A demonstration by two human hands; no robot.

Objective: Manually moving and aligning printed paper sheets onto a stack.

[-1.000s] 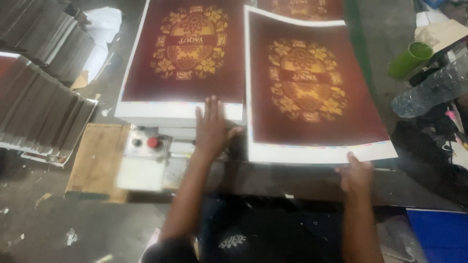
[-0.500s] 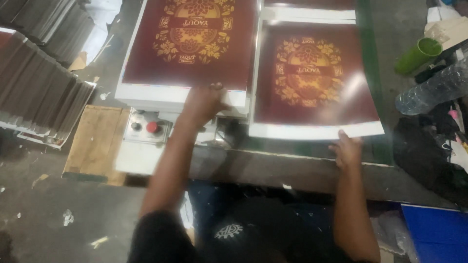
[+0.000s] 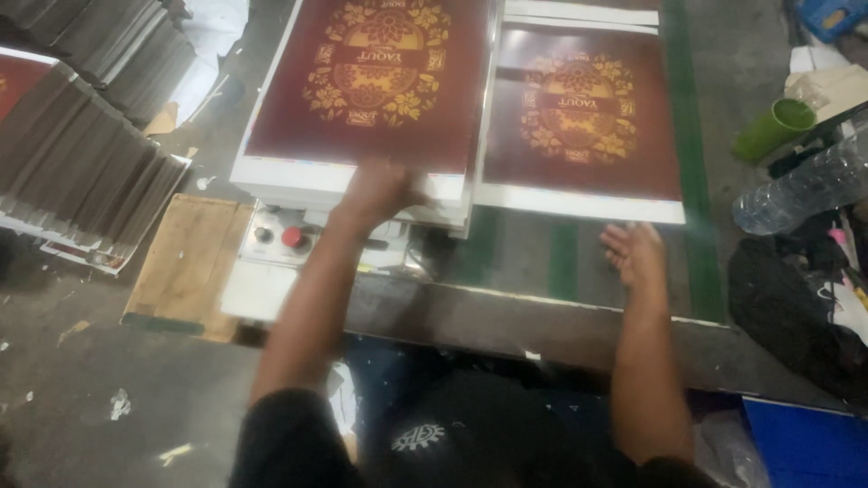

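Stack of maroon printed sheets (image 3: 380,81) with gold ornament on the machine bed, second maroon sheet (image 3: 583,117) just right on the green-striped table (image 3: 701,262), left hand (image 3: 375,192) flat on the stack's near edge, seemingly gripping nothing, right hand (image 3: 636,255) open and empty near the second sheet.

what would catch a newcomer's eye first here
Two large dark red printed sheets with gold floral ornament dominate the top: one on a white stack at centre, one lying flat to its right. The left hand presses the stack's near edge; the right hand hovers open just below the flat sheet. A red round button sits below the stack.
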